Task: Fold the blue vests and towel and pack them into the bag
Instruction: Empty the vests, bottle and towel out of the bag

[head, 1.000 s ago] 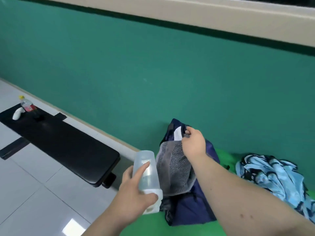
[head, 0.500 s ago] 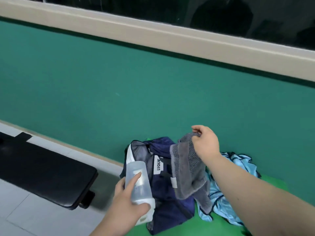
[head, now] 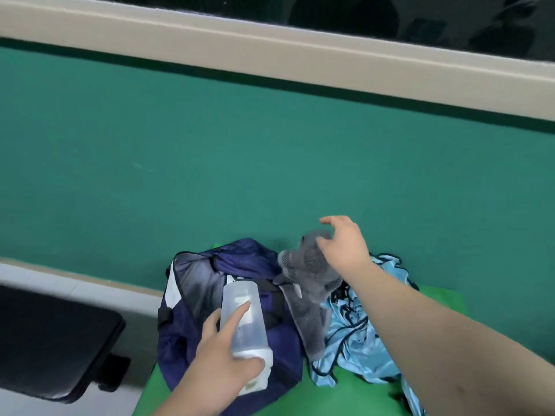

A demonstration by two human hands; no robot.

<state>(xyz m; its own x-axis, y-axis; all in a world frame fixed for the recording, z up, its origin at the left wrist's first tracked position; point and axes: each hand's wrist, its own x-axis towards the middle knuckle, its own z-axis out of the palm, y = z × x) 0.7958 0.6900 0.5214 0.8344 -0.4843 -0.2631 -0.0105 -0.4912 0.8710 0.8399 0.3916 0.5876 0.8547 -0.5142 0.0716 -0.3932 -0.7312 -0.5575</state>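
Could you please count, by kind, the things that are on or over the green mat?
navy bag: 1
grey towel: 1
clear bottle: 1
heap of light-blue vests: 1 (I cannot tell how many vests it holds)
Total: 4

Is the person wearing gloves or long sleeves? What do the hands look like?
No gloves and no long sleeves. Both the left hand and the right hand are bare, with no rings, watch or bracelet showing. The left forearm and right forearm are bare too, as far as the picture reaches.
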